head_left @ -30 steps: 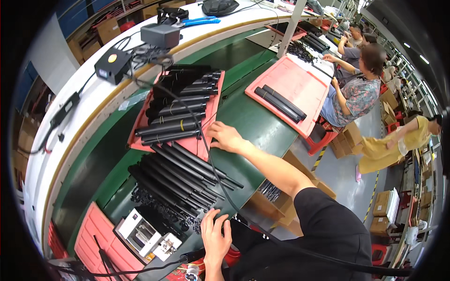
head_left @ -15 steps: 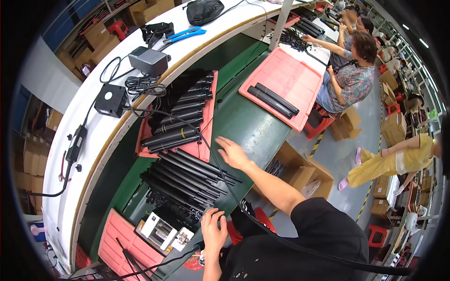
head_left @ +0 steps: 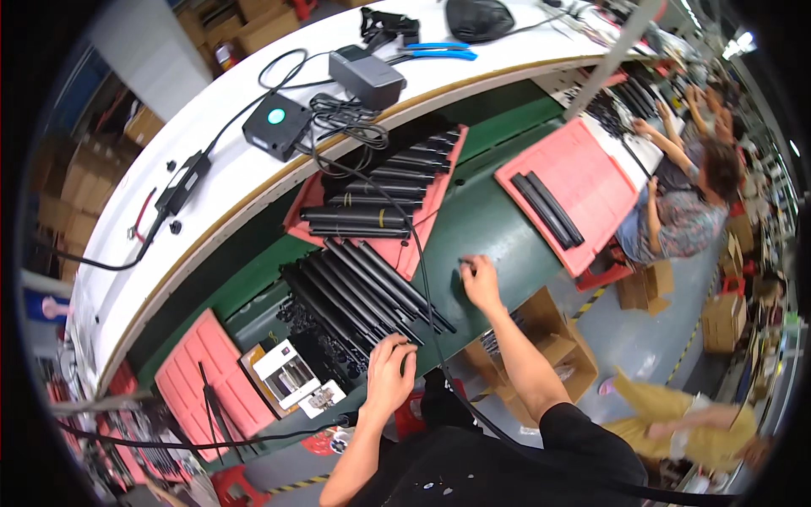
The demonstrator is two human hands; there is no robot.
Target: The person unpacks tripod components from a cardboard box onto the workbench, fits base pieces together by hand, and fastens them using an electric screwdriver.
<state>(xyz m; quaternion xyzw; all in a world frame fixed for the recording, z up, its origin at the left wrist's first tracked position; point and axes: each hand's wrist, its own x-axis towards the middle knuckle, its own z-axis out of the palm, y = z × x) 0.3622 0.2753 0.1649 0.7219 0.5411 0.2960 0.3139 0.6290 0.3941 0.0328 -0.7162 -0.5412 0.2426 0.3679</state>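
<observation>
My left hand (head_left: 391,372) rests at the near ends of a row of black tubes (head_left: 351,291), its fingers loosely bent and the thumb apart. I cannot see anything held in it. Over the green bench to the right, my right hand (head_left: 481,283) is closed in a pinch. A small dark thing shows at its fingertips, too small to name. Small black parts (head_left: 325,342) lie beside the row's left side. Behind the row, more black tubes (head_left: 359,221), some with yellow bands, lie stacked on a pink tray (head_left: 427,228).
A black cable (head_left: 420,253) hangs across the bench between my hands. At left are a small white-framed device (head_left: 285,372) and a pink tray (head_left: 198,372). Another pink tray (head_left: 591,169) holds two tubes at right, near a seated co-worker (head_left: 684,211). A cardboard box (head_left: 553,334) stands below.
The view has turned, so the bench appears shifted. My right hand has gone from outstretched fingers to a pinch, farther from the tubes. My left hand stays by the tube ends.
</observation>
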